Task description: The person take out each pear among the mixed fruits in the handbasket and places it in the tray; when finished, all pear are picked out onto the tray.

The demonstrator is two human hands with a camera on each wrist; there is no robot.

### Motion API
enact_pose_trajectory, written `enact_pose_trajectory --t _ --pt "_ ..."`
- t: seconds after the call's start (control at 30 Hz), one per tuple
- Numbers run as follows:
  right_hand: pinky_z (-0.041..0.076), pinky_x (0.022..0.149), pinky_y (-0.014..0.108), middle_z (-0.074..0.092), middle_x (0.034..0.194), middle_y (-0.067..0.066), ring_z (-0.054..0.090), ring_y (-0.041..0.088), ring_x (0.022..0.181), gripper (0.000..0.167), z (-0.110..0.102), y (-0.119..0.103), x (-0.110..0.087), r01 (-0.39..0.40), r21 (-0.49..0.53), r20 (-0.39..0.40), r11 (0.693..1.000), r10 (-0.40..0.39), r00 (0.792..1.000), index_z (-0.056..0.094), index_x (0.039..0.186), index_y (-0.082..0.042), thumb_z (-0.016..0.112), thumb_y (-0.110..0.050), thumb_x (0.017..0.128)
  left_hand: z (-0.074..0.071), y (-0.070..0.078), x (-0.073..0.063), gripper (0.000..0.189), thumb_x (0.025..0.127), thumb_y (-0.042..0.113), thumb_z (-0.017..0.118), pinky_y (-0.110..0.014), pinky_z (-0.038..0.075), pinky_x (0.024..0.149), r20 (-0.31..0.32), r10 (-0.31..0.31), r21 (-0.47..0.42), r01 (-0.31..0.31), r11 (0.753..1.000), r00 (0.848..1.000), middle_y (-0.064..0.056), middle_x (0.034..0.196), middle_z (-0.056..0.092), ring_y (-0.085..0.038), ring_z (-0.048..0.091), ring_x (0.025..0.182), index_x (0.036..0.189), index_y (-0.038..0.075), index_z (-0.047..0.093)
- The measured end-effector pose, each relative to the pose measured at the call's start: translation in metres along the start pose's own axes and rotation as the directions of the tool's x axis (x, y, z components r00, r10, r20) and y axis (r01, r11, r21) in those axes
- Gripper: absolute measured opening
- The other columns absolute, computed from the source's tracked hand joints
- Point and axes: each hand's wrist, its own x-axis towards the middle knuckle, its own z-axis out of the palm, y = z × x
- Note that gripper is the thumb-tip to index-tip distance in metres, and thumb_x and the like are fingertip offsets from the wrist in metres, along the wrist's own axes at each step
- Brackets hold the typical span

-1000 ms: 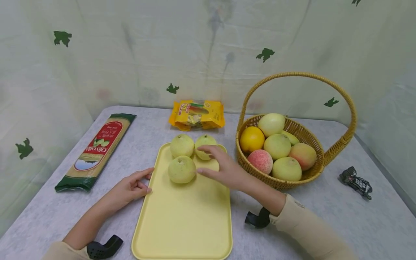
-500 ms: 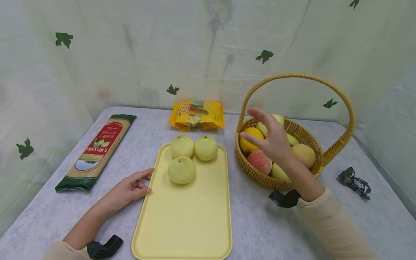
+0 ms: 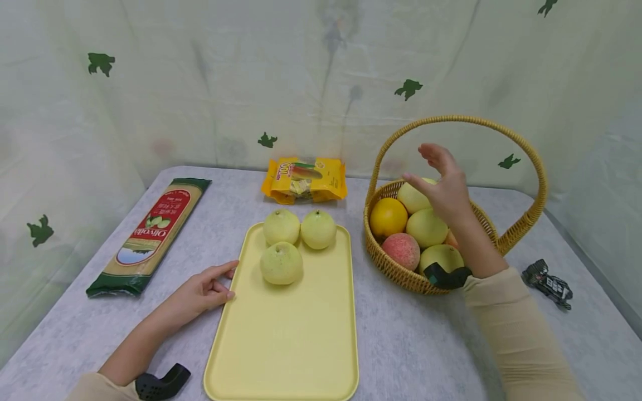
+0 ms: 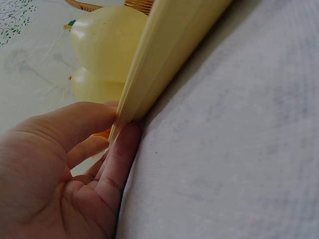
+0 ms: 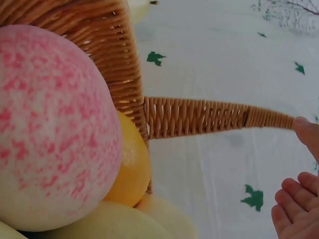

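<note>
In the head view my left hand (image 3: 205, 289) is at the left edge of the yellow tray (image 3: 286, 345). The left wrist view has its thumb and a finger (image 4: 122, 154) pinching the tray's rim (image 4: 154, 64). Three pale green round fruits (image 3: 281, 264) with short stems sit at the tray's far end. My right hand (image 3: 447, 189) is raised over the wicker basket (image 3: 381, 266), under its arched handle, fingers apart and holding nothing. Inside the basket lie a pink peach (image 3: 401, 250), an orange (image 3: 388, 217) and several pale green fruits (image 3: 426, 227). The right forearm hides part of the basket.
A pasta packet (image 3: 150, 236) lies on the left of the table. At the back, behind the tray, is a yellow mango snack packet (image 3: 305, 179). A small black toy vehicle (image 3: 548, 283) sits to the right of the basket. A patterned curtain hangs behind.
My right hand has left the fruits on the tray and moved right and up, over the basket. The left hand has stayed at the tray's edge.
</note>
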Motion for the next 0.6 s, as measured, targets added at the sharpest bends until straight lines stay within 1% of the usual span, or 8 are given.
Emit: enact_pose_trajectory --t 0.17,0.37,0.5,0.6 --pt "0.026 0.100 0.032 0.042 0.131 0.010 0.037 0.022 0.121 0.065 -0.005 0.013 0.002 -0.099 -0.045 -0.001 0.994 0.099 0.995 0.038 0.133 -0.004 0.069 -0.024 0.079 0.000 0.000 -0.001 0.064 0.085 0.013 0.062 -0.023 0.044 0.069 -0.008 -0.003 0.004 0.003 1.000 1.000 -0.019 0.120 0.038 -0.015 0.053 0.082 0.139 0.001 0.029" --pt "0.022 0.101 0.039 0.035 0.136 0.013 0.030 0.026 0.125 0.075 -0.010 0.021 -0.001 -0.197 -0.069 0.038 0.978 0.200 0.979 0.029 0.137 -0.003 0.067 -0.034 0.080 0.000 0.000 0.000 0.064 0.085 0.012 0.062 -0.023 0.044 0.068 -0.008 0.000 0.001 0.000 1.000 1.000 -0.019 0.120 0.038 -0.014 0.054 0.081 0.139 0.001 0.029" --pt "0.019 0.102 0.041 0.029 0.139 0.014 0.025 0.027 0.128 0.081 -0.012 0.024 -0.004 -0.256 -0.084 0.074 0.963 0.262 0.962 0.023 0.139 -0.003 0.066 -0.037 0.079 0.000 0.000 0.000 0.064 0.086 0.013 0.061 -0.023 0.044 0.068 -0.001 -0.002 0.006 0.002 1.000 1.000 -0.020 0.120 0.038 -0.014 0.054 0.080 0.139 0.001 0.029" --pt "0.019 0.102 0.042 0.026 0.141 0.014 0.022 0.028 0.129 0.084 -0.013 0.028 -0.005 -0.308 -0.100 0.097 0.946 0.317 0.943 0.020 0.141 -0.003 0.065 -0.039 0.079 0.000 -0.001 0.000 0.064 0.086 0.014 0.061 -0.023 0.045 0.068 0.003 -0.003 0.014 0.003 1.000 1.000 -0.020 0.120 0.038 -0.015 0.054 0.081 0.140 0.001 0.028"
